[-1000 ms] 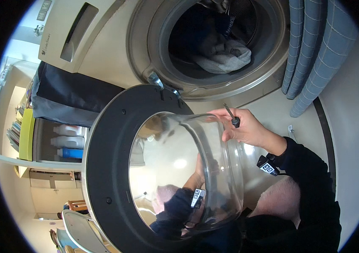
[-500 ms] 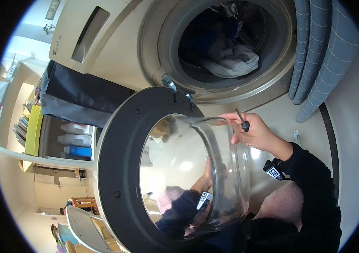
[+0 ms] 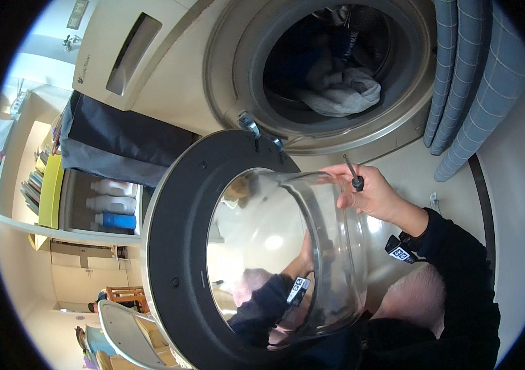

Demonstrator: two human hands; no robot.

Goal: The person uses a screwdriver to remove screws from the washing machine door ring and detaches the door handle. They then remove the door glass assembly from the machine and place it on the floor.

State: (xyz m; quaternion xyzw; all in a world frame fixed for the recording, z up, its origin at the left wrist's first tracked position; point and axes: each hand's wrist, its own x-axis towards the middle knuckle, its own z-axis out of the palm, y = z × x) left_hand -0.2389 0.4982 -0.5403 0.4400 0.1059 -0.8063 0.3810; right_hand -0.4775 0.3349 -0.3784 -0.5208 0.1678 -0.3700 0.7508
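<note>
My right hand [image 3: 370, 196] is at the rim of the clear glass bowl [image 3: 339, 265] of the washing machine door, its fingers and thumb against the glass. Between those fingers sits a screwdriver [image 3: 358, 182], its thin shaft pointing up and its black part at the knuckles; the rest is hidden. The door's black inner ring [image 3: 179, 246] faces me, joined to the machine by a metal hinge [image 3: 249, 123]. Deep in the glass, an arm with a dark sleeve appears, apparently a reflection of my right arm. My left hand does not show itself.
The open drum at the top holds grey cloth [image 3: 342, 92] and dark laundry. Blue-grey checked curtain folds [image 3: 484, 92] hang at right. On the left are a dark fabric bin [image 3: 121, 135], shelves with bottles [image 3: 114, 205] and a folding chair [image 3: 121, 333].
The whole view has shifted very slightly. My right hand keeps its place on the glass bowl, with the screwdriver still in its fingers.
</note>
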